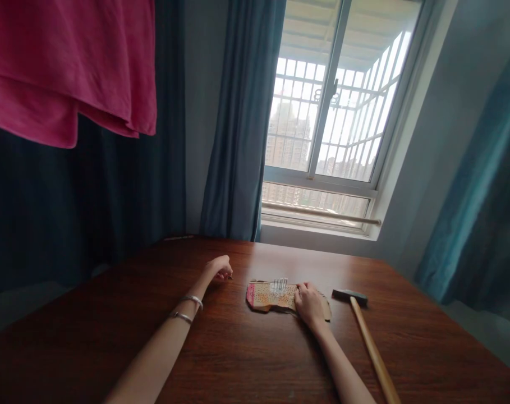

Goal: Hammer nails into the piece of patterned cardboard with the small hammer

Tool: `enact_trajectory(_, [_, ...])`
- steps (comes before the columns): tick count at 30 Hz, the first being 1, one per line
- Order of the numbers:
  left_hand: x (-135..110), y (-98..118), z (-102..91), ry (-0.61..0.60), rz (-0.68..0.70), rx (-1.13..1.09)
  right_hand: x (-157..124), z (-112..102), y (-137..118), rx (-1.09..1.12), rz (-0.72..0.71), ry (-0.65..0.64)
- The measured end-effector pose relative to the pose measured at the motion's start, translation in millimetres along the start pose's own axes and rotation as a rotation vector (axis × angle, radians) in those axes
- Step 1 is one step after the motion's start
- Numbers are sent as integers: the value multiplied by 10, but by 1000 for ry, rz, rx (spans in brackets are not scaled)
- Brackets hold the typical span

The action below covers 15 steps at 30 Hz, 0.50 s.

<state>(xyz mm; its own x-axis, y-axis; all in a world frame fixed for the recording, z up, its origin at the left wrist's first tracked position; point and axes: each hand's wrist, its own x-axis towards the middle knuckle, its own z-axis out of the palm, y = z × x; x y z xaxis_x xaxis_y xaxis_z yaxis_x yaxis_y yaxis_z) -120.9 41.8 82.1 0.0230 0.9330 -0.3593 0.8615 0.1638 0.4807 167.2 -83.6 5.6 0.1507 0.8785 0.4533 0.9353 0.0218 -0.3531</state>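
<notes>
A flat, spotted tan board point(263, 297) with a pink left end lies on the table. Several thin nails point(280, 284) stand upright near its middle. Over the board's right part lies my right hand point(310, 303), fingers bent down onto it and holding it. My left hand point(221, 267), two silver bangles on its wrist, is closed just above the tabletop, left of the board and apart from it. Something small and dark shows at its fingertips, too small to name. To the right of my right hand lies a hammer point(370, 342) with a dark head and wooden handle.
Everything stands on a brown wooden table point(238, 359). Beyond its far edge are a blue curtain point(242, 123) and a barred window point(322, 129). Pink cloth point(90, 67) hangs at the upper left. Another curtain point(473, 185) hangs on the right.
</notes>
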Motion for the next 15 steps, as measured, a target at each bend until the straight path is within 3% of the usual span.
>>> enact_trajectory(7, [134, -77, 81, 106, -76, 86, 10, 38, 22, -11, 5, -2])
enact_trajectory(12, [258, -118, 84, -2, -99, 97, 12, 45, 32, 1, -8, 13])
enact_trajectory(15, [234, -124, 68, 4, -80, 88, 20, 59, 43, 8, -10, 14])
